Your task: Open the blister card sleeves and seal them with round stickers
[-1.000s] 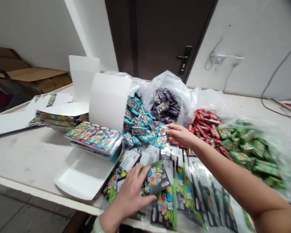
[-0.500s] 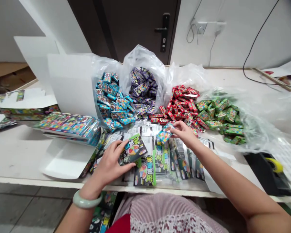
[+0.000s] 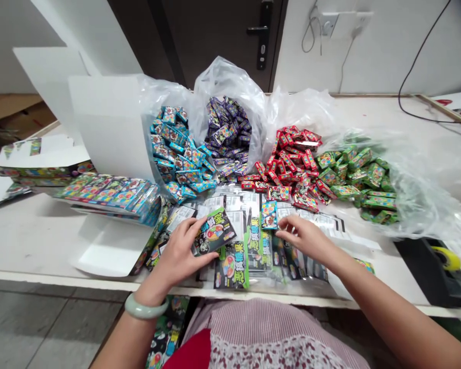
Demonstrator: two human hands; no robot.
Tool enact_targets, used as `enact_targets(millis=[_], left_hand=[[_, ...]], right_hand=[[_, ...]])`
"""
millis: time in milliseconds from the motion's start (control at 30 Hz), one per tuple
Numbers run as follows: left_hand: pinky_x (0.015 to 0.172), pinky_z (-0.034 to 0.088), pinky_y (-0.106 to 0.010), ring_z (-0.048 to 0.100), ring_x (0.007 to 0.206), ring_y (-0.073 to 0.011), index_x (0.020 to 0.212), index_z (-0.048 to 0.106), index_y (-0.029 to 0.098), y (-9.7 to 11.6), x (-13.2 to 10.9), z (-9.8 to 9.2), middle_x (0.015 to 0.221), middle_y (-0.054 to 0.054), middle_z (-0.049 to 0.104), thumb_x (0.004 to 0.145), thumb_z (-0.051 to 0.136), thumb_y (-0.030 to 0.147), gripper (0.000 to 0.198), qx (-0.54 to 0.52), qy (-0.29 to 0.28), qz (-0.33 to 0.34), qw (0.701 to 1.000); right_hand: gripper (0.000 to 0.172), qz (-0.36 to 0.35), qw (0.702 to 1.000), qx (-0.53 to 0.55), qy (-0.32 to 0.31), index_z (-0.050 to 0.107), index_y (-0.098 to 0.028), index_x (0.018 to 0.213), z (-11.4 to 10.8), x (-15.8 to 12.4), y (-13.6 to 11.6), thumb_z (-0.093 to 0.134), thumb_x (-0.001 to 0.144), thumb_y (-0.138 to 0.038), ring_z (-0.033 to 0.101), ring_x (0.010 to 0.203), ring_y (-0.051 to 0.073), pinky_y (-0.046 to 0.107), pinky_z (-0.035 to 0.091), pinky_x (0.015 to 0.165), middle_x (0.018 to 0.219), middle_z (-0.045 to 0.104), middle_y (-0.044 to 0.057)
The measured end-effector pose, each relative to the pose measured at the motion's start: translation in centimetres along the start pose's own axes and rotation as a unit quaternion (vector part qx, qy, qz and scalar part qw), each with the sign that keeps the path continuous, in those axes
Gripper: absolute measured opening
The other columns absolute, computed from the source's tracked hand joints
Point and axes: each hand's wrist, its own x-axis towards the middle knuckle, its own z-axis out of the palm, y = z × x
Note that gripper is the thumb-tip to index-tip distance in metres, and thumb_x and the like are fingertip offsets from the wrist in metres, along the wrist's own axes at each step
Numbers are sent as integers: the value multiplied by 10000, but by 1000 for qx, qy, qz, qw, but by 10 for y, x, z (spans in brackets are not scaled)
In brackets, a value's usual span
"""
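Observation:
My left hand grips a black candy bag with colourful print and a green edge, thumb below and fingers on top. Under it lie several more printed candy bags in clear plastic, spread along the front of the table. A small blue candy box rests upright in line with me on these bags. Just right of that box is my right hand, its fingers curled but apart from the thumb, with nothing seen between them. The thumb tip is close to the box's lower right corner.
Clear plastic bags spill small boxes: blue, purple, red and green. An open white carton with a row of packets stands left. A tape dispenser sits at right.
The small blue box, earlier between my right fingers, now lies on the bags and my right hand has drawn off to the right. My left hand keeps the black bag. The view has shifted slightly.

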Motion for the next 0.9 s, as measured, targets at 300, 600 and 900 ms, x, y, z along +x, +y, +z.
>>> enact_targets(millis=[300, 600, 900], left_hand=[[1049, 403, -503, 443, 1234, -317, 1440, 312, 271, 15, 5, -1, 1319, -110, 432, 748, 721, 428, 820, -21, -1, 27, 999], [1028, 416, -505, 439, 1225, -318, 1448, 293, 275, 21, 15, 0, 1329, -120, 420, 708, 767, 431, 893, -21, 38, 85, 995], [1023, 404, -511, 424, 1220, -329, 1448, 313, 229, 22, 18, 1, 1317, -138, 422, 685, 771, 489, 927, -6, 1, 123, 992]], right_hand=[[745, -104, 977, -181, -35, 507, -162, 1316, -1, 37, -1, 778, 633, -284, 439, 1256, 371, 556, 342, 1046, 1335, 522, 175], [763, -206, 968, -126, 65, 299, -266, 1460, -20, 13, -44, 666, 791, -271, 388, 1309, 303, 485, 380, 1067, 1446, 371, 129], [726, -278, 937, -191, -93, 448, -166, 1385, -24, 15, -62, 739, 732, -287, 474, 1188, 312, 461, 436, 1006, 1345, 505, 161]])
